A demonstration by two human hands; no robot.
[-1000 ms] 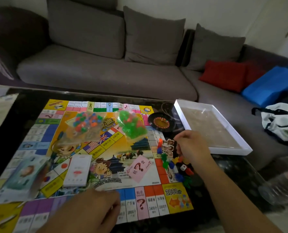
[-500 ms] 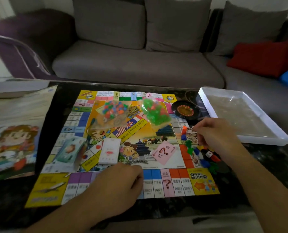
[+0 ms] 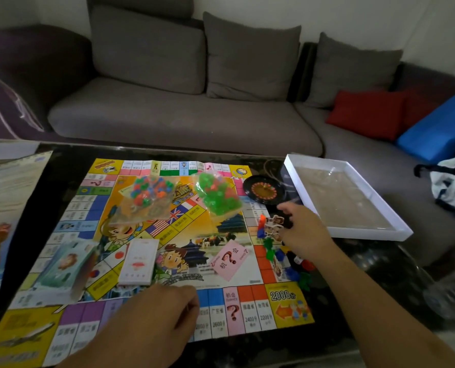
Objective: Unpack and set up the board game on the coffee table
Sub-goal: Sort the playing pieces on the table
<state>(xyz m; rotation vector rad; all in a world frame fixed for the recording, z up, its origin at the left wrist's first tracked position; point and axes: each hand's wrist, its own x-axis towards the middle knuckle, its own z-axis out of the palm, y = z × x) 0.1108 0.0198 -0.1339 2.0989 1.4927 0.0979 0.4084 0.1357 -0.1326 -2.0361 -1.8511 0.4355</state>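
Game board (image 3: 152,251) lies flat and unfolded on the dark coffee table (image 3: 353,301), roughly square, edges slightly skewed: near edge runs left-right, sloping down toward the left. The "2000" corner sits near-right.

On the board: bag of mixed-colour pieces (image 3: 148,193) far-centre, bag of green pieces (image 3: 217,196) to its right. White card deck (image 3: 138,261) has its long axis near-far, tilted slightly right at the far end. Teal card stack (image 3: 67,264) to its left, same lean. Pink question-mark card (image 3: 230,258) lies diagonal, right of centre. Roulette wheel (image 3: 264,189) at the far-right corner, partly off the board.

Right hand (image 3: 304,231) is at the right board edge, fingers curled toward the cardboard character tokens (image 3: 272,227); thumb side near the wheel. Can't tell whether it pinches a token or only touches. Loose coloured pawns (image 3: 287,264) are scattered under and near the wrist.

Left hand (image 3: 152,322) rests on the near edge of the board, fingers loosely curled, nothing visibly in it.

White box tray (image 3: 396,229) sits right of the board, long axis near-far, overhanging the table. Box lid (image 3: 3,208) lies at far left.

Versus 0.5 s ago: right hand has shifted a little farther toward the wheel, index finger more extended. Left hand stays put. The camera view has swung right; board items unchanged.
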